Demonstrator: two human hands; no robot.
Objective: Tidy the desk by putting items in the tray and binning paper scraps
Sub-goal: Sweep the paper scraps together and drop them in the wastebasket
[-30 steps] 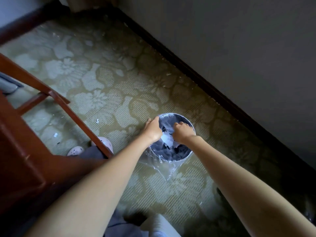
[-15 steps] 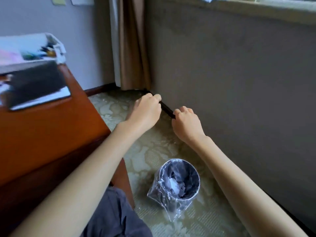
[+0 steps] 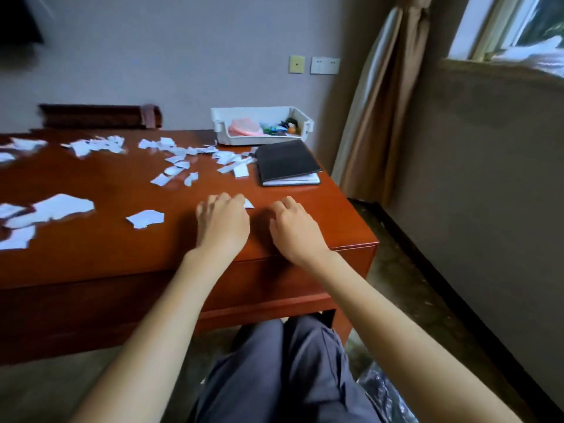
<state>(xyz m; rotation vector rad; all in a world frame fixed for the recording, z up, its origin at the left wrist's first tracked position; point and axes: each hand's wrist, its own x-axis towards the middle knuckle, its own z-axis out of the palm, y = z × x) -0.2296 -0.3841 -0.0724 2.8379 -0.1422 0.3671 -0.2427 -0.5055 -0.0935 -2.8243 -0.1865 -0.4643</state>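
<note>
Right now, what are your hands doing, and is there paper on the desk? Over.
Left hand at a small scrap, grip unclear; right hand empty. Many paper scraps on the desk. Notebook outside the tray. Nothing blocking.

Brown curtain (image 3: 375,96) hangs beside the window (image 3: 518,22) (wall plates (image 3: 325,65) to its left).

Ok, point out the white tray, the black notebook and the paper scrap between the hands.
white tray (image 3: 262,141): head view, front wall.
black notebook (image 3: 285,160): head view, middle of the cover.
paper scrap (image 3: 248,204): head view, its exposed corner.
</note>
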